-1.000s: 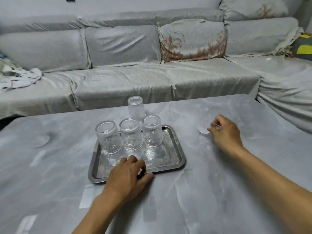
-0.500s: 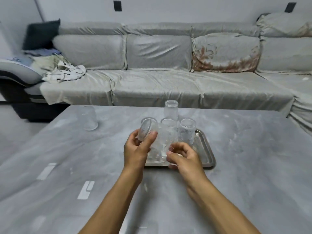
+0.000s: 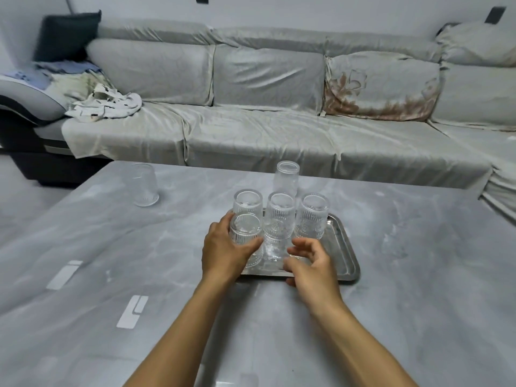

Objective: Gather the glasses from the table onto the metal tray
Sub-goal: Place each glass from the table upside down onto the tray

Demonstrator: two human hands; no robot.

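Left hand wrapped around ribbed glass on metal tray | right hand spread, empty, at tray's near edge | 1 smooth glass apart on table

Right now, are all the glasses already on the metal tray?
No, one smooth glass stands alone on the table, far left of the metal tray.

tray right half: left bare | left half: blocked by upturned glasses | table right side: left clear | far-left corner: occupied by lone glass
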